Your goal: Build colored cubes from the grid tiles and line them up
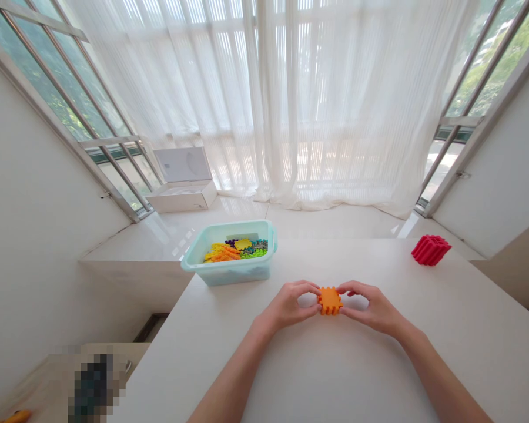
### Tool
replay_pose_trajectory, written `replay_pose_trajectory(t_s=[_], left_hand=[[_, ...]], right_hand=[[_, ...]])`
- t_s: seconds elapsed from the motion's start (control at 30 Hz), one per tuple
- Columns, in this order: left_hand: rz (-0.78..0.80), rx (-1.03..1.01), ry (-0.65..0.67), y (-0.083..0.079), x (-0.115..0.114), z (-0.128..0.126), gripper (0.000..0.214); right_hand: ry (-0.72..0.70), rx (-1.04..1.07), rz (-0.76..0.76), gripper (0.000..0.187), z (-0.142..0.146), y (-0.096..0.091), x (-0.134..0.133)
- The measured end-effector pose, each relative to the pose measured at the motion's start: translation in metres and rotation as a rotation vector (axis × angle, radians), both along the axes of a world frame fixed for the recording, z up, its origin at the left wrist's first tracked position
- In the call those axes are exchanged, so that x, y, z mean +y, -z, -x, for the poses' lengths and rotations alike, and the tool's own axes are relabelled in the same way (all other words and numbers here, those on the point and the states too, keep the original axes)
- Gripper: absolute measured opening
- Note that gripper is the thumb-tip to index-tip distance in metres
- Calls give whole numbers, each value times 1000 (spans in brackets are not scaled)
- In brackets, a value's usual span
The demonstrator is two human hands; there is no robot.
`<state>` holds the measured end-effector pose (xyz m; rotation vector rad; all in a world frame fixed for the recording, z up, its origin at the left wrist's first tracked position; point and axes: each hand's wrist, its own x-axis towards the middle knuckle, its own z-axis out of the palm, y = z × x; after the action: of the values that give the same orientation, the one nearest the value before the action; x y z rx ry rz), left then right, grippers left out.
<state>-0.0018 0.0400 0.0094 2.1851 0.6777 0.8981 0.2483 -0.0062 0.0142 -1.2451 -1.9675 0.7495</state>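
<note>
A small stack of orange notched square tiles sits at the middle of the white table, between my two hands. My left hand pinches its left side with thumb and fingers. From the other side, my right hand has its fingertips and thumb against the right edge of the same stack. The tiles' edges have square teeth. How many layers lie under the top one is hard to make out.
A pale teal tub of yellow, orange, green and dark notched tiles stands at the table's back left. A red notched stack lies at the back right. An open white box rests on the sill before the white curtain.
</note>
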Motion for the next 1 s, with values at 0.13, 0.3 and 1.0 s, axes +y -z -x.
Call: replay_pose_trajectory(t_s=[0.13,0.3,1.0], left_hand=[[-17,18,-43,-5,1,3,30],[-40,-41,-242,-31,1,22,23],[56,1174,-842,-132,103,116,15]], right_hand=[[29,62,6,39,-4,0,1],[97,203,9,33,-11,4,6],[237,301,-39,24,-3,8,12]])
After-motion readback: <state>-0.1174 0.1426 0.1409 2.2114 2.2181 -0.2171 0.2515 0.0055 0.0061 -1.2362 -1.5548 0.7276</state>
